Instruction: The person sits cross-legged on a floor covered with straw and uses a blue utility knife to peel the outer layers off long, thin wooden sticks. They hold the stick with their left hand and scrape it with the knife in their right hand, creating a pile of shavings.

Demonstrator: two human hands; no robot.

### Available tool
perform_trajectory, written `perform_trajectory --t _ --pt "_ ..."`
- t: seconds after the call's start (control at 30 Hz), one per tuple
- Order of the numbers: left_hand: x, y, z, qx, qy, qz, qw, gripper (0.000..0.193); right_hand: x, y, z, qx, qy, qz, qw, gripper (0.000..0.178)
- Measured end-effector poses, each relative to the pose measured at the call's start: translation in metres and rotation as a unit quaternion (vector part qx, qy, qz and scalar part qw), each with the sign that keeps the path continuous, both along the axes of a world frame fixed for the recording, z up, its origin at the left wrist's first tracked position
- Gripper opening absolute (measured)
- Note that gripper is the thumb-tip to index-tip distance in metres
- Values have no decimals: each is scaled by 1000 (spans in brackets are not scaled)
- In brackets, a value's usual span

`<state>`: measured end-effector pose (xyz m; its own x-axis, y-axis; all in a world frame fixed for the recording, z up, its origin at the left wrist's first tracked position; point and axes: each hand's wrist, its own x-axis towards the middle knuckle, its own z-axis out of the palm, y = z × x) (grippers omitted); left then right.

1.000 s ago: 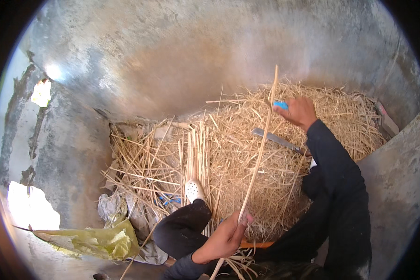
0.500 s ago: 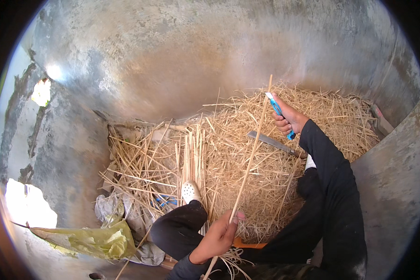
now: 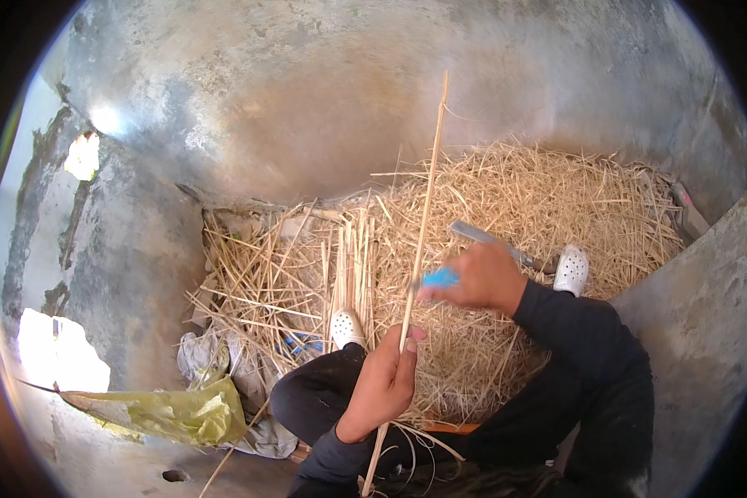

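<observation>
Left hand (image 3: 382, 383): closed around a long pale strip (image 3: 426, 212), thumb lying along it, at lower center of the frame.

Right hand (image 3: 485, 278): curled around a blue tool (image 3: 441, 278), brought up to the strip just above the left hand; motion blur hides whether the tool's edge touches it.

Pale strip: held at a steep slant, its tip rising in front of the concrete wall (image 3: 324, 116), its lower end running past the left wrist to the bottom of the frame.

Thin curls (image 3: 427, 452): fine loops and narrow ribbons hanging beside the strip's lower end, below the left hand.

Long-bladed knife (image 3: 477, 234): lying on the straw-like heap (image 3: 606, 195), just beyond the right hand, which partly overlaps it.

White clogs (image 3: 571, 270): perforated, one near the handle of the long-bladed knife, the other at the foot of a row of upright-looking strips (image 3: 353, 266).

Loose strips (image 3: 253, 278): crisscrossed in the corner left of that row.

Yellow-green sheet (image 3: 199, 415): crumpled at lower left, beside grey cloth-like material (image 3: 266, 436).

Bright openings (image 3: 62, 353): two ragged gaps glowing in the left-hand wall.
</observation>
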<state>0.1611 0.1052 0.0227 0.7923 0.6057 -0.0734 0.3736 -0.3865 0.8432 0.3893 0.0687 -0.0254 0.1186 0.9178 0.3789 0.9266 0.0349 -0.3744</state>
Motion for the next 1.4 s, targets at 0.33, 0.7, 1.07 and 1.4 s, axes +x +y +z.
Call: perform_trajectory --t 0.33,0.7,1.07,1.4 --pt "-1 -4 11 21 19 -9 1000 16 38 12 2 41 -11 -73 996 81" --pt "-23 -13 11 -69 36 -8 997 17 62 22 -12 5 -20 -122 992 83" --pt "-23 -25 -1 -165 28 -68 983 20 176 25 -38 -31 78 -330 940 82" --pt "2 15 -32 -472 -150 23 869 29 47 22 -35 3 147 -41 988 76"
